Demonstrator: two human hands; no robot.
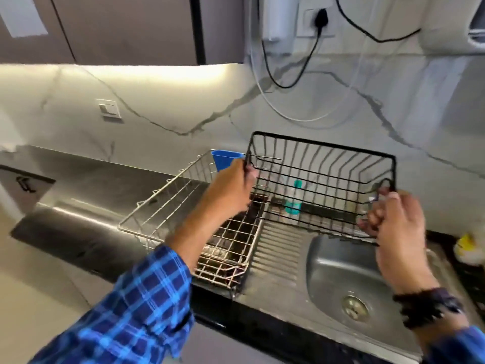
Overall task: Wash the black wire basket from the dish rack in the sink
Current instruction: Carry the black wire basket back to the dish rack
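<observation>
Black wire basket [319, 179] is up in the air, center-right of frame, above the drainboard and the back-left edge of the sink [330, 266], so the bowl lies below and toward lower right. Long axis runs left-right btwn the hands, open top tipped toward the cam. Left hand [231, 187] is clamped on its left end, right hand [393, 219] on the right end handle. Imo next is just lowering it, w/ the right hand nearer the bowl.

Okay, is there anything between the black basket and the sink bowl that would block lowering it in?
Nothing visible. Both hands, left and right, hold the black basket above the sink, whose bowl looks empty.
</observation>
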